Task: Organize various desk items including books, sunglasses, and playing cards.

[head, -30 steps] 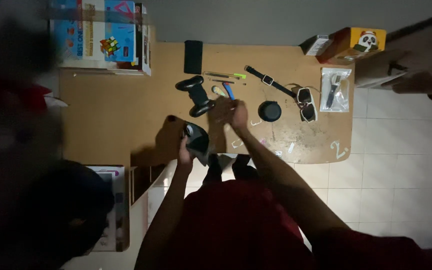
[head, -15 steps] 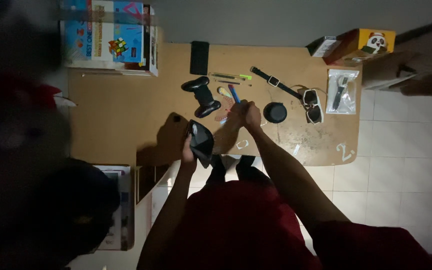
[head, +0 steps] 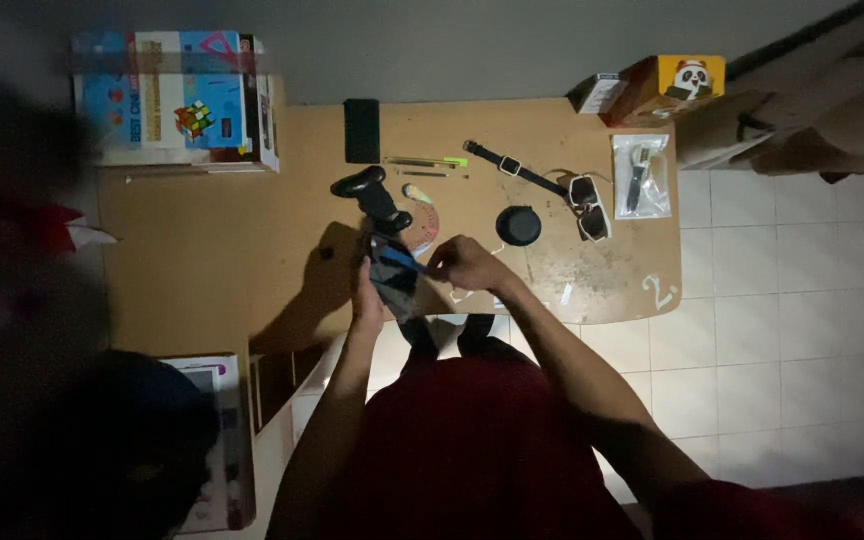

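At the near edge of the worn tan wooden table (head: 212, 240), my left hand (head: 365, 300) grips a dark soft pouch (head: 393, 280) from its left side, fingers closed around it, holding it upright just above the table edge. My right hand (head: 462, 264) sits just to the right of the pouch, fingertips pinched together on a slim blue pen-like stick (head: 399, 257) whose other end lies across the pouch's mouth. Just beyond the pouch: a black game controller (head: 371, 197), and beside it a pale semicircular protractor (head: 422, 228). Further back: a black rectangular phone (head: 361, 130) and a thin green-tipped pen (head: 426, 160). To the right: a round black lidded case (head: 519, 225), a black-strapped wristwatch (head: 514, 168), white-framed sunglasses (head: 587, 207), and a clear plastic bag (head: 640, 176) holding a small dark item. Far corners: a colourful puzzle-cube box (head: 177, 100) at left, a yellow panda-printed box (head: 674, 82) at right.
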